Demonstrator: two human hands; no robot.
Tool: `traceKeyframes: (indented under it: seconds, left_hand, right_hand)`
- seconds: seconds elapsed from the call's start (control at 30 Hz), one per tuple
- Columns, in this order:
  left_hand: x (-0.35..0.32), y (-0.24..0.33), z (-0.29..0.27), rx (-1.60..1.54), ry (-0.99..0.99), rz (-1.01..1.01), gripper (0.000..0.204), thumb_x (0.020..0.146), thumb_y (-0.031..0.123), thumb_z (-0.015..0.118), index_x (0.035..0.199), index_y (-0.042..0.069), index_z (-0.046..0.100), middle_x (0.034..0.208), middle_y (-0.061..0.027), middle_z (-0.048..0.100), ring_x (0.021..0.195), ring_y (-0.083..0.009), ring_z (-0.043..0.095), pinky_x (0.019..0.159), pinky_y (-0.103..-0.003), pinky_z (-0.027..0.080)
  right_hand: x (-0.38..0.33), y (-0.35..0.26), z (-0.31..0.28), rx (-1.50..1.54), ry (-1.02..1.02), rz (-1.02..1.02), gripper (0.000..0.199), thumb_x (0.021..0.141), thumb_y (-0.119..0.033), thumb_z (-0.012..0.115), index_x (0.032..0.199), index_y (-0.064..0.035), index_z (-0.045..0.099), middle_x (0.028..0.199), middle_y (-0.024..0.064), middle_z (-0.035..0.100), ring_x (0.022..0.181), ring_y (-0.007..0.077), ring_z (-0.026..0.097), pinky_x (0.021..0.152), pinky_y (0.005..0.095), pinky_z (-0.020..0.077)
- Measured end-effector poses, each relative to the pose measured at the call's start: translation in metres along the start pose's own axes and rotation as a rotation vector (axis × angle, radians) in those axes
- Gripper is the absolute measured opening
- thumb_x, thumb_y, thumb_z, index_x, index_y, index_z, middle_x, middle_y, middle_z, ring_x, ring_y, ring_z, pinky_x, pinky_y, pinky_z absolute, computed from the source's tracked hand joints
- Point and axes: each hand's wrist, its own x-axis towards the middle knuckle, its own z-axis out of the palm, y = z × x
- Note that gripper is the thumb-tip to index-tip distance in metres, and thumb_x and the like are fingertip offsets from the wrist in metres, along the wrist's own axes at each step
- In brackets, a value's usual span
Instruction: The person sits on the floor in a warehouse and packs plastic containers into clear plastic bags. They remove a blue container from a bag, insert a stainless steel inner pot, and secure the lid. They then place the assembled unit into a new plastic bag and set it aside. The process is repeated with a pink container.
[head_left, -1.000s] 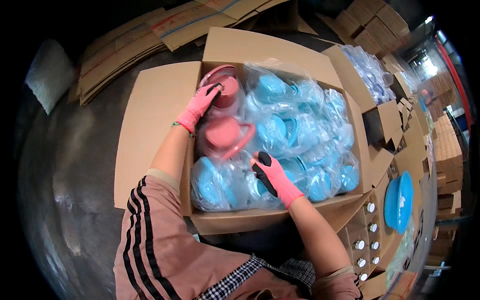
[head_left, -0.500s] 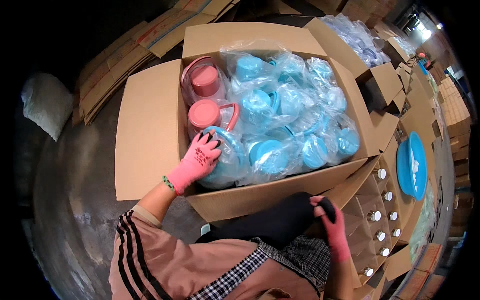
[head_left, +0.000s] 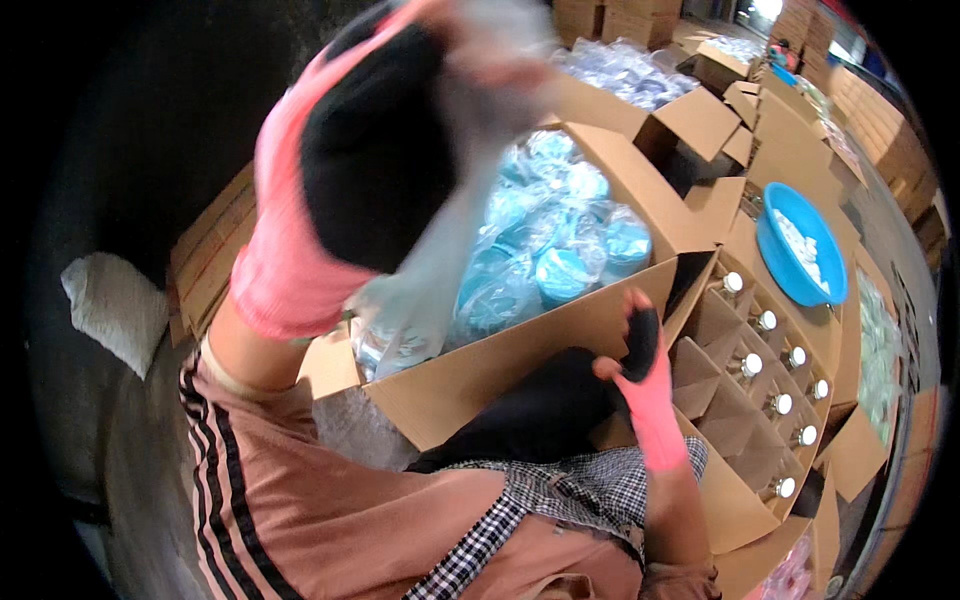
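My left hand [head_left: 350,160], in a pink glove with a black palm, is raised close to the camera, its blurred fingers closed on a clear plastic bag [head_left: 440,250]. The bag hangs over the carton's left part; motion blur hides what it contains, if anything. Below stands an open cardboard carton [head_left: 530,335] of blue-lidded containers [head_left: 563,275] in clear plastic. The raised hand and bag cover the carton's left side. My right hand [head_left: 645,375], also gloved in pink and black, is open beside the carton's near right corner, thumb apart from the fingers and nothing in it.
At right, a divided carton [head_left: 690,385] holds several white-capped glass bottles [head_left: 751,365]. Beyond it sits a blue basin [head_left: 800,285] with small white pieces. Another open carton with plastic-wrapped items [head_left: 630,75] stands at the back. A white sack [head_left: 115,305] lies at far left.
My left hand has risen from the bagged blue container in the carton toward the camera, pulling up clear plastic. My right hand's fingers have spread. The view has shifted toward the right.
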Motion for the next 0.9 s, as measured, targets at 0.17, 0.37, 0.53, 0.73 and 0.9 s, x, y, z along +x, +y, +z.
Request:
traceKeyframes:
  seconds: [0.17,0.37,0.53,0.73,0.9]
  left_hand:
    - [0.103,-0.046,0.086,-0.096,-0.163,0.017,0.023,0.087,0.027,0.049,0.092,0.005,0.052,0.085,-0.0066,0.054,0.082,-0.0199,0.054,0.073,-0.033,0.044]
    - [0.149,-0.066,0.178,0.02,-0.121,0.15,0.023,0.087,0.026,0.049,0.089,0.003,0.054,0.077,-0.0067,0.057,0.071,-0.0159,0.055,0.064,-0.027,0.045]
    - [0.106,-0.062,0.214,-0.097,0.142,-0.029,0.023,0.088,0.023,0.049,0.087,0.001,0.055,0.071,-0.0067,0.059,0.062,-0.0129,0.056,0.057,-0.024,0.046]
    - [0.041,-0.046,0.147,0.258,0.053,-0.365,0.026,0.084,0.022,0.054,0.097,0.0,0.055,0.093,-0.0087,0.059,0.086,-0.0155,0.055,0.078,-0.028,0.043]
    - [-0.082,-0.004,0.022,0.8,0.559,0.112,0.053,0.084,0.043,0.047,0.117,0.002,0.045,0.118,-0.0125,0.047,0.108,-0.0205,0.046,0.094,-0.034,0.034]
  right_hand:
    - [0.037,-0.014,-0.013,0.021,0.039,-0.325,0.099,0.055,-0.008,0.076,0.135,-0.0007,0.017,0.137,0.014,0.027,0.127,0.0224,0.024,0.104,0.0321,0.0195]
    - [-0.037,0.036,-0.14,0.369,0.401,-0.237,0.061,0.08,-0.018,0.059,0.13,-0.0024,0.028,0.125,0.0135,0.042,0.114,0.0243,0.043,0.097,0.0359,0.0344]
    - [-0.085,0.013,-0.106,0.629,0.362,0.368,0.041,0.087,-0.013,0.046,0.126,-0.0069,0.035,0.114,0.0114,0.052,0.101,0.0202,0.053,0.091,0.0338,0.0421]
    - [-0.105,0.12,-0.082,0.043,0.15,0.213,0.025,0.085,-0.015,0.05,0.105,0.0003,0.054,0.091,0.0049,0.061,0.082,0.0119,0.055,0.076,0.0267,0.0437]
    - [-0.113,0.12,-0.074,-0.247,0.136,0.166,0.028,0.086,-0.02,0.051,0.096,0.0047,0.058,0.083,0.0066,0.063,0.078,0.0132,0.055,0.072,0.0287,0.0434]
